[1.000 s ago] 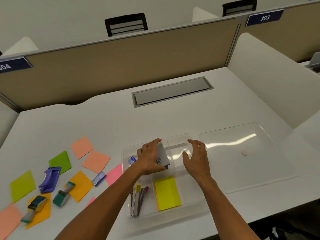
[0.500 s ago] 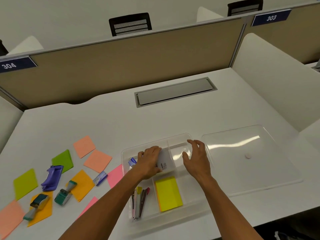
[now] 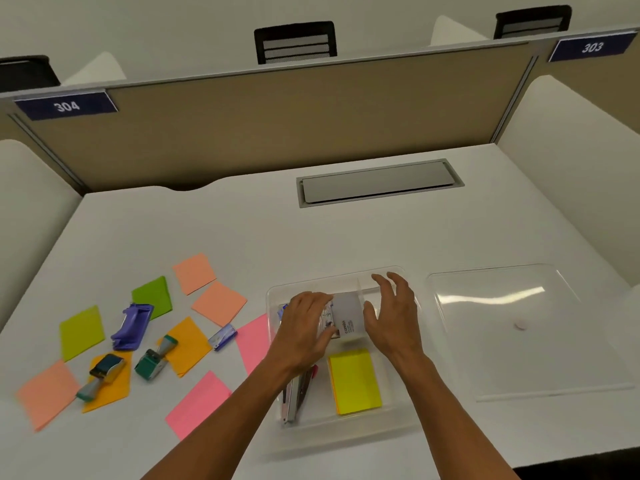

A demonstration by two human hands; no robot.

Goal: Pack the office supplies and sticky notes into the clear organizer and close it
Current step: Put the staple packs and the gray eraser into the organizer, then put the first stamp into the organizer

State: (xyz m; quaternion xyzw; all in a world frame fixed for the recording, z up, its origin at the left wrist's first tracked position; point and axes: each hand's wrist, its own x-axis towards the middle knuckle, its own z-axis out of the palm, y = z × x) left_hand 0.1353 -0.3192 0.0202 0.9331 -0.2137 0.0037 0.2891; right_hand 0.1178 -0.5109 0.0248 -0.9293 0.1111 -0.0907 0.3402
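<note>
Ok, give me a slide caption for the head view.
Left hand lowers a small white box into the clear organizer; sticky notes wait outside.

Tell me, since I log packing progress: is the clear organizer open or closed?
Open. The clear organizer has no cover on; its lid lies flat on the desk to its right.

organizer [image 3: 277, 344] crowded, lid [image 3: 519, 358] right

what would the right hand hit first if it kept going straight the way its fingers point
Probably the far wall of the clear organizer: the right hand points away from the person, fingers spread by the grey box. Depth is unclear, so it might pass above the rim.
</note>
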